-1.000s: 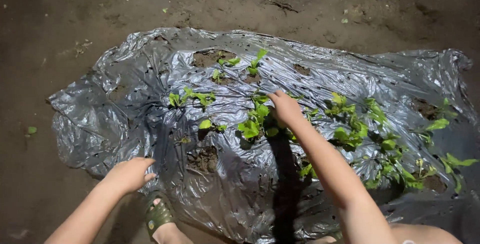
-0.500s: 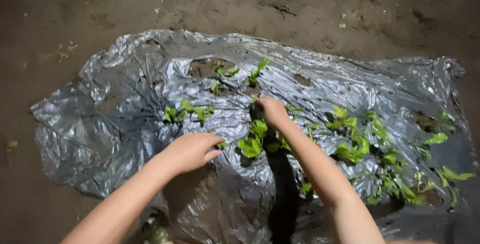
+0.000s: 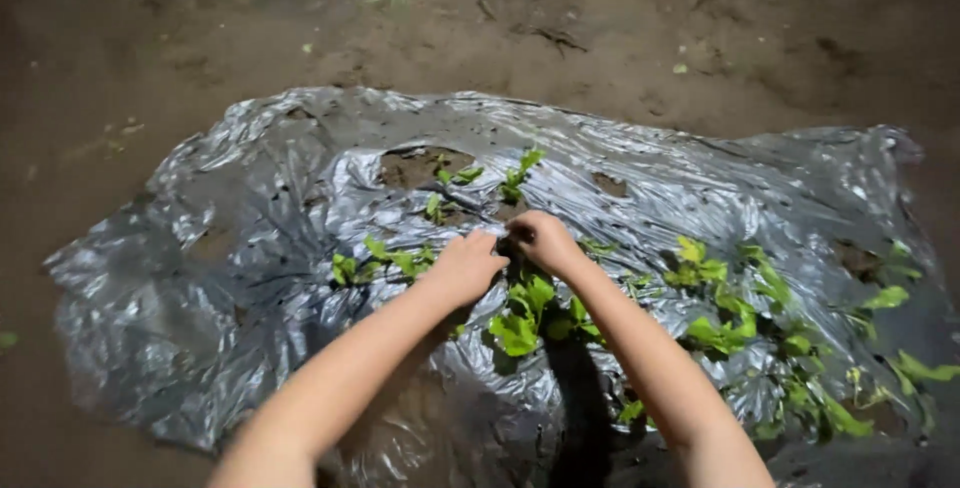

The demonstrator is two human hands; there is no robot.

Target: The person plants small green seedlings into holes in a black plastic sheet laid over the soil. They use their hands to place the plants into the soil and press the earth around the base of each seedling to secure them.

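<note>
A crumpled silver-grey plastic sheet (image 3: pixel 230 278) lies over a soil bed, with holes through which small green seedlings (image 3: pixel 525 313) grow. My left hand (image 3: pixel 465 266) and my right hand (image 3: pixel 545 240) meet side by side on the sheet near its middle, fingers curled down at a spot just above a leafy seedling. Their fingertips are hidden, so what they pinch is not visible. More seedlings (image 3: pixel 385 263) stand just left of my left hand, and another small plant (image 3: pixel 518 173) sits beyond the hands.
Bare brown soil (image 3: pixel 500 28) surrounds the sheet, with bits of plant litter. A torn hole showing earth (image 3: pixel 415 163) lies at the sheet's upper middle. A row of leafy seedlings (image 3: pixel 740 318) runs toward the right edge.
My left hand has moved from the sheet's near left edge up and right to join my right hand at the middle. The view has shifted slightly, so the sheet sits lower.
</note>
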